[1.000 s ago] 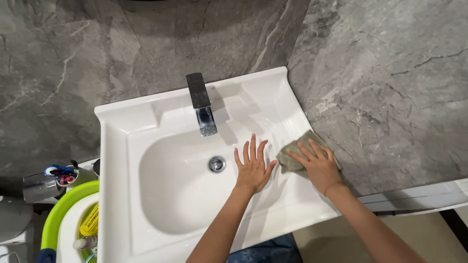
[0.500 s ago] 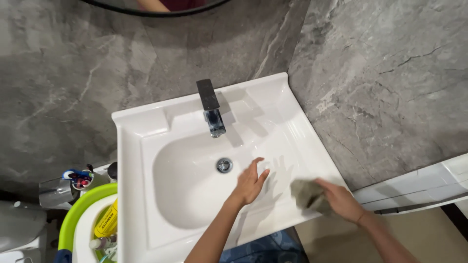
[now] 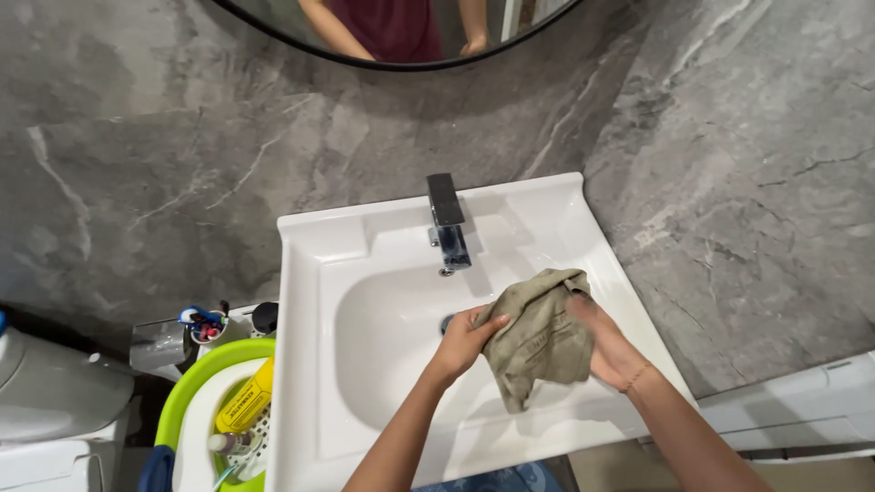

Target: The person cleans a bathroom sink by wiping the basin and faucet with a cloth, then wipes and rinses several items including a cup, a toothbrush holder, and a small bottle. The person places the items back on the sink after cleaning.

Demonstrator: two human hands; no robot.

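At the far left we saw a white toilet [image 3: 55,401], and beside it a green-rimmed basin [image 3: 196,383] holding a yellow tube [image 3: 244,398] and other small items, with a cup of toothbrushes [image 3: 202,323] just behind. Next came the white sink [image 3: 310,364], its dark square tap [image 3: 447,214] standing at the back edge. Over the bowl our left hand [image 3: 465,342] pinched the near-left edge of an olive-grey cloth [image 3: 540,337], thumb and fingertips closed on the fabric. The cloth hung bunched above the basin, clear of the porcelain, one corner drooping toward the front ledge. Our right hand [image 3: 612,351] clasped its other side, fingers curled into the folds. Above, the round mirror [image 3: 401,32] showed a torso in dark red. We judged that the left pinch was light, so the cloth could slip free and drop into the bowl, perhaps over the drain. A damp cloth might also drip onto the ledge.
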